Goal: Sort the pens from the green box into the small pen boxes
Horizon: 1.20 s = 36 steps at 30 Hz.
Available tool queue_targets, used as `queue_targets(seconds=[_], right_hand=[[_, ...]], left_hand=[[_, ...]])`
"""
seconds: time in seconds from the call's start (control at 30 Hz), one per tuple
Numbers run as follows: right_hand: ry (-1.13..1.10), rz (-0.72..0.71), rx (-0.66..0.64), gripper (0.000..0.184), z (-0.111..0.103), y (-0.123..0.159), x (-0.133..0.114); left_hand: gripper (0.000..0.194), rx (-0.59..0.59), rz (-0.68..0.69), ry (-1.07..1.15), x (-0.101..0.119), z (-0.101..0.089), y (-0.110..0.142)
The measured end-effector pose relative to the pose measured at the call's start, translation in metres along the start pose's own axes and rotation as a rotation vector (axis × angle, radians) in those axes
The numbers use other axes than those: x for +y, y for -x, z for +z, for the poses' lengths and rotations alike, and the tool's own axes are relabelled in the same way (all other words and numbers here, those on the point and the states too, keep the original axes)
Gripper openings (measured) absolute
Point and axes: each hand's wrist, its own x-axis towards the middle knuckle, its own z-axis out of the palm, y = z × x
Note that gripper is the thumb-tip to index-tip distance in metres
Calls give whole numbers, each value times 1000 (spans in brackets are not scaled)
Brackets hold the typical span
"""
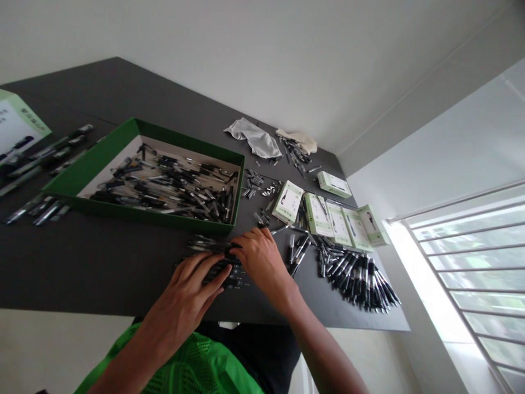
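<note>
The person's left hand (pixel 184 298) and right hand (pixel 260 260) are both bearing down on a bunch of black-and-silver pens (pixel 234 272) lying on the near part of the dark table (pixel 102 268). The hands are just beside each other, not touching, with the left fingers stretching across the pens and the right fingers curling over their far side. The pens are partly hidden beneath them, so I can't quite tell whether either hand is clamping them or only resting on them.

Just right of the hands, a few loose pens (pixel 297 254) are lying beside a large fanned heap of pens (pixel 356 282). Beyond those, a row of green-and-white retail boxes (pixel 318 214) is lying on the table, with another (pixel 334 184) sitting farther back.

Toward the far left, an open green box (pixel 139 137) is holding a jumble of pens and pen parts (pixel 164 189). More pens (pixel 45 153) are lying left of it, near a larger printed box (pixel 18 126). Small pen parts (pixel 254 180) are scattered just right of the green box, while a grey cloth (pixel 252 138) and a beige cloth (pixel 297 141) are lying along the far side. A green mesh shirt (pixel 192 366) is showing below the table's near edge, and a barred window (pixel 471 273) is letting in light at the right.
</note>
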Motion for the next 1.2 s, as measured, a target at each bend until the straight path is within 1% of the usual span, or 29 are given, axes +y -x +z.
queue_targets(seconds=[0.1,0.2,0.27,0.33,0.4,0.43,0.47,0.53,0.6,0.63,0.7,0.77,0.87,0.93,1.0,1.07,1.13,1.2], right_hand=[[13,-13,70,17,-3,3,6],[37,15,166,15,-10,13,16],[77,29,232,11,-17,24,21],[126,-4,286,11,-22,39,20],[160,-77,324,14,-27,54,13],[169,-116,339,16,-29,61,7],[175,-150,356,17,-32,67,2],[185,-192,390,18,-38,76,-7],[189,-198,416,19,-45,83,-10],[180,-186,424,21,-49,84,-8],[104,-134,443,28,-54,86,3],[-60,-48,507,35,-53,84,21],[-305,125,637,26,-39,79,52],[-375,211,671,36,-25,74,67],[-419,257,649,44,-16,69,78],[-441,267,626,47,-16,62,85],[-372,256,618,43,-23,50,92],[-212,247,604,30,-33,30,100]], left_hand=[[39,9,5,-22,-1,1,0],[43,64,-4,-10,-1,-3,0],[45,115,-10,19,1,-9,-2],[43,182,-23,60,8,-18,-7],[42,245,-42,87,18,-27,-17],[42,254,-48,88,23,-31,-23],[42,235,-39,87,29,-32,-30],[39,148,-7,120,39,-32,-43],[37,57,-18,186,44,-28,-53],[37,32,-42,228,45,-26,-55],[36,18,-120,326,44,-24,-56],[35,44,-225,443,41,-24,-50],[37,55,-387,636,38,-25,-34],[40,45,-452,766,39,-23,-23],[41,42,-502,865,41,-19,-15],[43,43,-539,932,42,-15,-10],[44,33,-546,977,41,-11,-10],[44,-2,-512,1003,38,-9,-11]])
